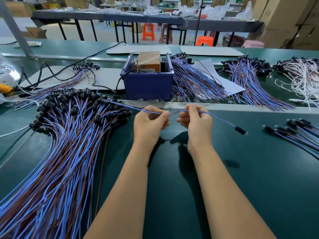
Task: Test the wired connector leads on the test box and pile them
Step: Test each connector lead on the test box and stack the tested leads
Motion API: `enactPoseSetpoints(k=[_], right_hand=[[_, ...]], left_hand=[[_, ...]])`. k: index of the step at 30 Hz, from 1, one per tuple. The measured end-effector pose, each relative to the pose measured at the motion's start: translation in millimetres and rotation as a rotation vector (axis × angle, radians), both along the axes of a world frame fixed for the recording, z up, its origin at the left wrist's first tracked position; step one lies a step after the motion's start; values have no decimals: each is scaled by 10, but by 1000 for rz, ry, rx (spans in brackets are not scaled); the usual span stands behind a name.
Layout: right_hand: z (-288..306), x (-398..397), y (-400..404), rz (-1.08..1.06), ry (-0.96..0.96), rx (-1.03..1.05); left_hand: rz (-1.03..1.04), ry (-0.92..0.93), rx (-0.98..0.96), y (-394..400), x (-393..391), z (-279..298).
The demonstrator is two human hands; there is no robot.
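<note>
While left hand [149,121] pinches another lead [124,105] | right hand [196,120] grips lead [222,119] | ends seemingly touching

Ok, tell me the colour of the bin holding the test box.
Dark blue bin, seen clearly in the head view; the box inside is orange-brown.

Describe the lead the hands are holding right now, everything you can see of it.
The held lead is a thin blue wire paired with a brown one, ending in a small black cylindrical connector that hangs just above the green mat at right. The right hand pinches it near its free end. The left hand pinches a second lead running back to the big pile. Their ends meet between the hands.
</note>
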State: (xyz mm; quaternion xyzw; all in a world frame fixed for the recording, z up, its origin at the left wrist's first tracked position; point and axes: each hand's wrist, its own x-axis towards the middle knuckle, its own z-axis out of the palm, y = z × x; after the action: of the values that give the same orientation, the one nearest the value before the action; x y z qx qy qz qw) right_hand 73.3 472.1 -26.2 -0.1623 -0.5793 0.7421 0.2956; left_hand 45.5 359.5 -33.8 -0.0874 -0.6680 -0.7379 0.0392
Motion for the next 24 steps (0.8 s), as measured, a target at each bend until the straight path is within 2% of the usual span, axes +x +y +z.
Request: enactPoseSetpoints(k=[3,8,11,14,16,20,24], right_hand=[[-25,-29,107,-121,-85,120],[-22,20,398,-128,-219,295],[-19,115,599,-118,-306,305],[-36,261,759,-53,-350,319],[-25,391,889,-38,-381,420],[27,769,1334,-83,-583,852],[96,1219,1825,-141,-814,1228]], left_hand=[[-8,200,-344,123,124,-33],[-107,551,-688,274,429,23],[-242,703,-867,430,660,35],[-338,706,-912,578,852,33],[-372,711,-927,669,955,31],[-488,733,-856,927,1235,52],[-632,638,-691,1275,1579,51]])
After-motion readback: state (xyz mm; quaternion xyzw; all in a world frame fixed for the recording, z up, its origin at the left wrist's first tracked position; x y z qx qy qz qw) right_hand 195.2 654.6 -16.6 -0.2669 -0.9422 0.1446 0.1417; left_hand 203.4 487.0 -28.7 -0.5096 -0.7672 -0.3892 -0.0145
